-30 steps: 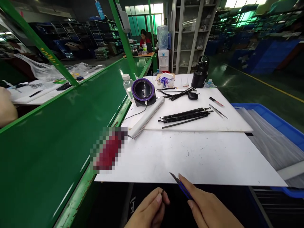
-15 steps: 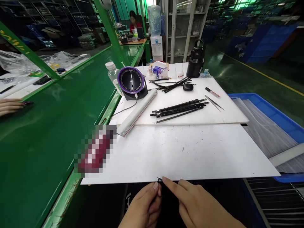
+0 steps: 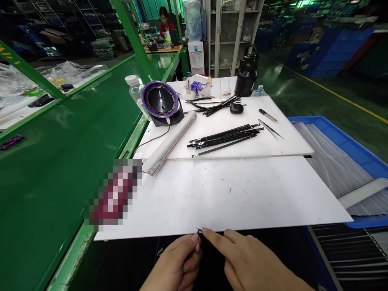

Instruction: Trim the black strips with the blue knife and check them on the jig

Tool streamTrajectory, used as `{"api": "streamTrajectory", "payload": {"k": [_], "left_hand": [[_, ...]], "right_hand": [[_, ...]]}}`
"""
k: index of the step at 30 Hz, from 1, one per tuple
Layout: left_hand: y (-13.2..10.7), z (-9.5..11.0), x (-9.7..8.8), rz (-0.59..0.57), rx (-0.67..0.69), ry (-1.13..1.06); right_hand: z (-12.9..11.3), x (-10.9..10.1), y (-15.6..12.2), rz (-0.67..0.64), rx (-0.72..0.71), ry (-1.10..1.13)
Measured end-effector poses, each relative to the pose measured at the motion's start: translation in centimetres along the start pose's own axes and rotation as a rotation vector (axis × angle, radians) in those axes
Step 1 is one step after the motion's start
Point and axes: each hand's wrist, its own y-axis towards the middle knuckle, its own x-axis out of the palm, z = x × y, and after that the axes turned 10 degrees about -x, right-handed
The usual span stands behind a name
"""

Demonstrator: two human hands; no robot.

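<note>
Two hands at the near edge of a white table [image 3: 273,190]. The left hand [image 3: 182,258], thumb against forefinger, pinches a small dark strip [image 3: 198,232], mostly hidden by the fingers. The right hand [image 3: 245,254] lies just beside it, curled about a knife [image 3: 199,229] whose handle is covered; only the thin tip shows past the forefinger, at the strip's end. Whether tip and strip touch cannot be told. Beyond, a foam sheet [image 3: 286,143] bears a bundle of black strips [image 3: 224,138], with tweezers [image 3: 270,128] to its right. To its left, a long white box [image 3: 170,142] lies aslant near a purple-rimmed fan [image 3: 160,99]. Farther back are pliers [image 3: 203,108], a black case [image 3: 237,108] and an upright black flask [image 3: 246,81]. A blue crate [image 3: 368,155] stands beside the table at right
</note>
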Motion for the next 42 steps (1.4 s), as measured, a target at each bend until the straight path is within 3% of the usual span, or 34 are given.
{"api": "streamTrajectory", "payload": {"k": [14,29,42], "left_hand": [[-0.3,0.4,0.8,0.041,0.025,-0.008],[0.3,-0.5,0.6,-0.006,0.004,0.000],[0.0,-0.1,1.0,0.050,0.048,0.035]], "right_hand": [[0.1,-0.3,0.4,-0.043,-0.021,-0.134],[0.0,-0.3,-0.5,0.026,-0.021,-0.149],[0.1,-0.5,-0.5,0.043,-0.036,-0.227]]}}
